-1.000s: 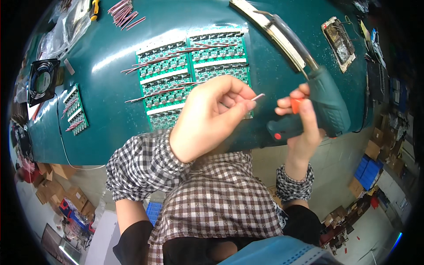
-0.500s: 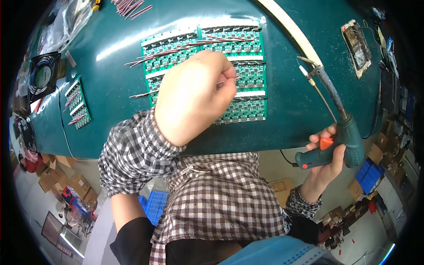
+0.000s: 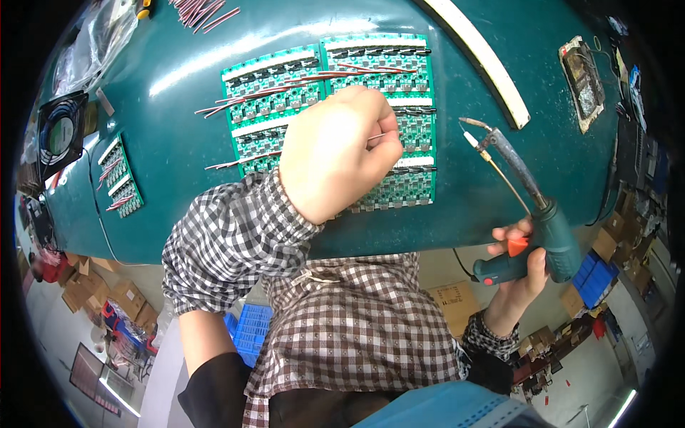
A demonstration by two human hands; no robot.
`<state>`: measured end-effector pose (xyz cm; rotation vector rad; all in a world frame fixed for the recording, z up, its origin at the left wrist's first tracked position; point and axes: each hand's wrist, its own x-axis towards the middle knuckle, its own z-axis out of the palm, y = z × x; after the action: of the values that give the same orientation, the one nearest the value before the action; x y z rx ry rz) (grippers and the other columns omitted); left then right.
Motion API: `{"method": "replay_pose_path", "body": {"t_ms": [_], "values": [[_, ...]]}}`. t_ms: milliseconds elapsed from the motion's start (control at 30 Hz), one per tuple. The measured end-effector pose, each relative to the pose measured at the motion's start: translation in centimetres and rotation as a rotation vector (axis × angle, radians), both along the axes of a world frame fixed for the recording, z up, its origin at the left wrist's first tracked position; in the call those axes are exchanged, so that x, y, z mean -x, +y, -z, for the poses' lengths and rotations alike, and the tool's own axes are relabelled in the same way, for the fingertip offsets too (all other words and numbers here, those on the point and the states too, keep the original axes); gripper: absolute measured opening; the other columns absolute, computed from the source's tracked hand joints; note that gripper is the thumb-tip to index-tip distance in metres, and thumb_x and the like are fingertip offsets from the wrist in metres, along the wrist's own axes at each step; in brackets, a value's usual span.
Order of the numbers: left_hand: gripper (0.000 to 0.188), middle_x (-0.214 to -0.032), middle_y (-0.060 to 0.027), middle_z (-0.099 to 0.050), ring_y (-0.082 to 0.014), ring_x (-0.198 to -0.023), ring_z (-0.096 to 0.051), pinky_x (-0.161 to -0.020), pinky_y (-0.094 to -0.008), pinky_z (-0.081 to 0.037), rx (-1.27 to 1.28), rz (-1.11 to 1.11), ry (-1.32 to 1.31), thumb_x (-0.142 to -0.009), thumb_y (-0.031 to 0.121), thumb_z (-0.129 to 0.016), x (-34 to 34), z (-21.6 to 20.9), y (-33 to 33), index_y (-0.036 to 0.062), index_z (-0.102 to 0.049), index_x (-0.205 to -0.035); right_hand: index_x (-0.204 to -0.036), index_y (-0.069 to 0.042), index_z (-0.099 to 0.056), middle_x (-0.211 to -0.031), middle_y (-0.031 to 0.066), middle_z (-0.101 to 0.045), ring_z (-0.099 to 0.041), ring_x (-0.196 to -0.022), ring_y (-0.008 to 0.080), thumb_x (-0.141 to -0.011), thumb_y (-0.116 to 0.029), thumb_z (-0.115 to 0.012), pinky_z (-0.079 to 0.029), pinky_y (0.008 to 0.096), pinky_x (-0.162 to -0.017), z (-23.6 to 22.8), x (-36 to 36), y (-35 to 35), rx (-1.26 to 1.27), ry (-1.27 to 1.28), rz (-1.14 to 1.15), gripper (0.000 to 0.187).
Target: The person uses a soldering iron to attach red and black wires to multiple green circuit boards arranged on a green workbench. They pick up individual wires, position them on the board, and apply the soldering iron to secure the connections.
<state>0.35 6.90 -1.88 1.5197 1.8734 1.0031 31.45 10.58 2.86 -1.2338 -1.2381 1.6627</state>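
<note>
My left hand [image 3: 335, 153] hovers over a panel of green circuit boards [image 3: 414, 135], thumb and fingers pinched on a thin wire [image 3: 378, 135]. The back of the hand hides part of the boards. Red and black wires [image 3: 267, 91] lie across the upper rows, and another few [image 3: 239, 162] stick out at the left edge. My right hand [image 3: 524, 264] is wrapped round the grip of a dark green soldering gun [image 3: 560, 242] with an orange trigger. Its hot tip [image 3: 474, 123] and thin feed tube [image 3: 506, 175] point up and left, apart from the panel.
A small circuit board with wires [image 3: 121, 178] lies at left, by a black fan [image 3: 61, 132]. A bundle of wires [image 3: 203, 13] sits at the far edge. A curved white strip [image 3: 478, 57] arches past the panel; a soldered-over tray [image 3: 581, 82] lies far right.
The soldering gun has moved left and slightly down, its tip closer to the panel. My left hand has shifted a little right, still pinching a wire.
</note>
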Motion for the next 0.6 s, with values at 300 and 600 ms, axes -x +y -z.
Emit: {"method": "replay_pose_path", "body": {"t_ms": [300,600], "values": [[0.012,-0.076,-0.0059,-0.059,-0.0189,-0.067,-0.061,-0.060,-0.0323,-0.049,-0.096,0.009,0.013,-0.077,0.000,-0.072,0.0,0.5,0.3,0.0049,-0.062,-0.082,-0.120,0.011,-0.061,-0.097,0.0175,-0.070,-0.074,-0.092,0.0347,-0.090,-0.034,-0.076,-0.067,0.0420,-0.070,-1.1,0.7,-0.4,-0.018,-0.083,-0.031,0.055],[0.014,-0.074,-0.0068,-0.059,-0.0223,-0.062,-0.061,-0.057,-0.0345,-0.050,-0.111,-0.011,0.068,-0.075,-0.001,-0.072,-0.3,0.9,0.6,0.0057,-0.061,-0.080,-0.120,0.011,-0.062,-0.102,0.0185,-0.069,-0.073,-0.093,0.0346,-0.088,-0.029,-0.078,-0.065,0.0432,-0.075,-1.4,0.8,-1.0,0.000,-0.159,-0.073,0.054]]}}
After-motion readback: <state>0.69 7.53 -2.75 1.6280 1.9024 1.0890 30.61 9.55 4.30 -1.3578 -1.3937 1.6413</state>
